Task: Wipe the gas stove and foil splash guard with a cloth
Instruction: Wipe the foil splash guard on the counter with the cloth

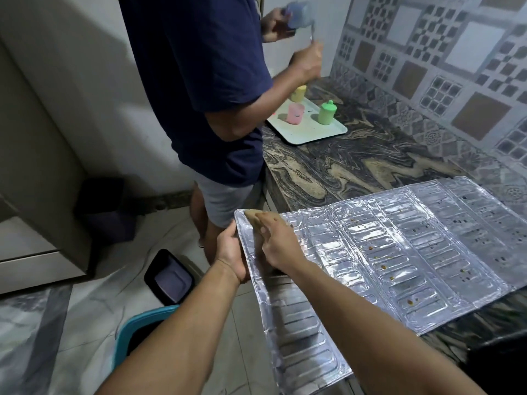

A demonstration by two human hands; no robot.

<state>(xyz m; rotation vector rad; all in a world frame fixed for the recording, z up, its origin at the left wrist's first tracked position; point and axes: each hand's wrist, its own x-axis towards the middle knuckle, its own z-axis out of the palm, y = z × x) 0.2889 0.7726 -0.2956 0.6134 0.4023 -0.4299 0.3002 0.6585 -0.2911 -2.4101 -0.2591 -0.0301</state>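
Two bare forearms are reaching in from the near edge toward the foil splash guard (385,252), which is lying unfolded and flat across the dark swirl-patterned surface (328,169), its near-left panel hanging out past the surface's edge over the floor. Small brown spots are showing on the middle and right panels of the foil.

At the guard's far-left corner, the left hand (229,255) is gripping the foil's left edge, its grip clamped on the rim with the thumb on top. Just beside it, the right hand (278,246) is pressing a tan cloth (256,216) down onto the foil, fingers closed over the cloth, so this grip is holding the cloth against the corner. Only the far end of the cloth is showing beyond the fingers.

Farther along the surface, a second person in a dark blue shirt (199,67) and grey shorts is standing at the left, holding a blurred blue container (299,14) up with both hands. Beside that person a pale tray (313,129) is sitting on the surface, carrying a pink cup (295,114), a yellow cup (298,94) and a green lidded cup (326,112).

On the floor at the near left, a teal-rimmed bin (142,329) and a black bin (169,277) are standing. Patterned tiles (427,67) are covering the wall on the far right.
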